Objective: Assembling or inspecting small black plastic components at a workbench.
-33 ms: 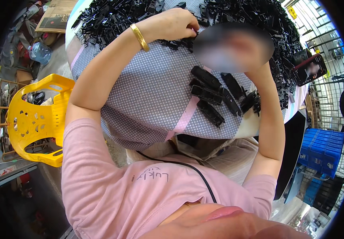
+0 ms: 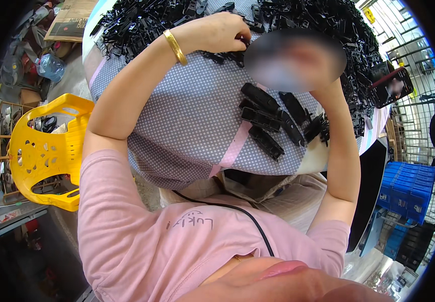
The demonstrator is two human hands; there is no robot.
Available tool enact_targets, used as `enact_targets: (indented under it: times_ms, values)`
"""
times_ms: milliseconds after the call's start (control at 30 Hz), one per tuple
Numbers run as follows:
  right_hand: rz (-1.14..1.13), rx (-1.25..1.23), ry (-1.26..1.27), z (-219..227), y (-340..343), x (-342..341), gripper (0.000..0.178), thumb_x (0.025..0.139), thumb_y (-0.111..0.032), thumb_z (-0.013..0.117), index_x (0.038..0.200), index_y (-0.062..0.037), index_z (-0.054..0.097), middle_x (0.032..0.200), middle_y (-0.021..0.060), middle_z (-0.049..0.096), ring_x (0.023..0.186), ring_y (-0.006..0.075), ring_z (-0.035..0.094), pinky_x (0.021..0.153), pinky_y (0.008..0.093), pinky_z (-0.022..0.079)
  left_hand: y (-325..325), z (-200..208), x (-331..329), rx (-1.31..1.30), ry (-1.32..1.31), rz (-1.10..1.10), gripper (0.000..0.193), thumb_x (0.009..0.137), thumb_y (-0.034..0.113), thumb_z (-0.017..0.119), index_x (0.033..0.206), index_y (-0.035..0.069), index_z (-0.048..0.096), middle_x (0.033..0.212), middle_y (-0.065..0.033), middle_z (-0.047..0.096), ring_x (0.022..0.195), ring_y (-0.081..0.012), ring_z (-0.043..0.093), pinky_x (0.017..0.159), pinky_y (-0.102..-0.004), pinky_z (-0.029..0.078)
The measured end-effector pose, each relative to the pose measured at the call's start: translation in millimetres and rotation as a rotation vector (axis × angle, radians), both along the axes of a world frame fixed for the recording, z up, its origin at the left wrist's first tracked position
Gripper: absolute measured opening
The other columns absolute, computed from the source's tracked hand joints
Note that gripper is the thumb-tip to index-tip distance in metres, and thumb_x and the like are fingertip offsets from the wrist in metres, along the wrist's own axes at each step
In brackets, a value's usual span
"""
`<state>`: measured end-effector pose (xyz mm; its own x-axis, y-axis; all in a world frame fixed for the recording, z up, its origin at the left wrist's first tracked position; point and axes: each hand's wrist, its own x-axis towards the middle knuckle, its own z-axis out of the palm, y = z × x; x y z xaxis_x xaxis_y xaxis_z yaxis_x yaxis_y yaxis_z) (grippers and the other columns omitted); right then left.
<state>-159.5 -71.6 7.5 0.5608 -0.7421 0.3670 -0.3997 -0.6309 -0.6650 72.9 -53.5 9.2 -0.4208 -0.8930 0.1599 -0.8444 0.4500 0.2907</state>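
Shows no shift against the earlier picture: same reach, same lay of pieces, so work on the pile looks held in mid-pick, by judgement only.

Reaches far across the bench with the left hand (image 2: 217,32), forearm stretched from the near left, elbow bent outward, gold bangle (image 2: 175,46) on the wrist. Left fingers (image 2: 240,40) curled closed, tips down among small black plastic pieces at the near edge of the big pile of black parts (image 2: 142,22), which covers the far side of the bench. Whether one piece sits pinched there, cannot tell.

Raises the right forearm steeply from the near right, elbow low. Right hand lost behind a blurred patch just right of the left hand; fingers open or closed, cannot tell.

Sorted set of longer black pieces (image 2: 262,121) lying side by side on the grey dotted cloth (image 2: 187,116), near of the pile, between the two arms, just beside a pink strip (image 2: 235,146) on the cloth.

Yellow plastic chair (image 2: 41,151) on the floor at left; blue crate (image 2: 406,189) at right.
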Motion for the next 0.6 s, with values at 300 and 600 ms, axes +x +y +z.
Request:
enact_targets:
  times_ms: [300, 600]
  values:
    - [0.004, 0.259, -0.307, 1, -1, 0, 0.019, 0.077, -0.014, 0.068, 0.090, 0.0000, 0.065, 0.070, 0.0004, 0.062, 0.062, 0.0051, 0.054, 0.057, 0.0169, 0.044, 7, -6, -8, -0.133, 0.233, 0.049, 0.025, 0.074, 0.011, 0.058, 0.097, 0.002, 0.060, 0.093, -0.0161, 0.061, 0.079, -0.0273, 0.060, 0.075, -0.0332, 0.048]
    - [-0.139, 0.127, -0.363, 3, 13, 9, 0.019, 0.076, -0.015, 0.069, 0.088, -0.0001, 0.065, 0.067, 0.0003, 0.060, 0.056, 0.0044, 0.051, 0.051, 0.0155, 0.040, 23, 10, -33, -0.357, 0.517, 0.012, 0.019, 0.077, 0.003, 0.058, 0.096, 0.001, 0.060, 0.086, -0.0147, 0.055, 0.083, -0.0330, 0.054, 0.073, -0.0347, 0.044]
